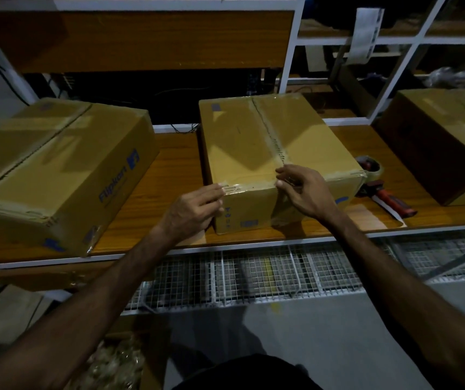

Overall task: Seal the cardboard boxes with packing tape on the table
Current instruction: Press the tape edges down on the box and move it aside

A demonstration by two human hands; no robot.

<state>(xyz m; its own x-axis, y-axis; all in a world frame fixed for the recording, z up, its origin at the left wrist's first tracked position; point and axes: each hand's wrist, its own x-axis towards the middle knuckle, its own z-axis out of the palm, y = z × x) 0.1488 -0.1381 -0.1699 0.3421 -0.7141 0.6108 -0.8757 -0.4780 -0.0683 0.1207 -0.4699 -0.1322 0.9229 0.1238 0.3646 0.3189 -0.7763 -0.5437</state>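
Clear packing tape [249, 187] runs left to right along the near top edge of the middle cardboard box [268, 147]; left hand [194, 209] and right hand [304, 190] apparently press it flat-fingered, gripping nothing. Tape dispenser [377, 184] lies rightward on the wooden table [152, 209], nearer the right hand, under dim shelving [290, 43].

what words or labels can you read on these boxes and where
"Flipkart": blue print on the side of the left box.
Middle box: blue marks on its front face, too small and blurred to read.
Right box: a bit of blue print at its edge, unreadable.
Hanging label strip: print too small to read.
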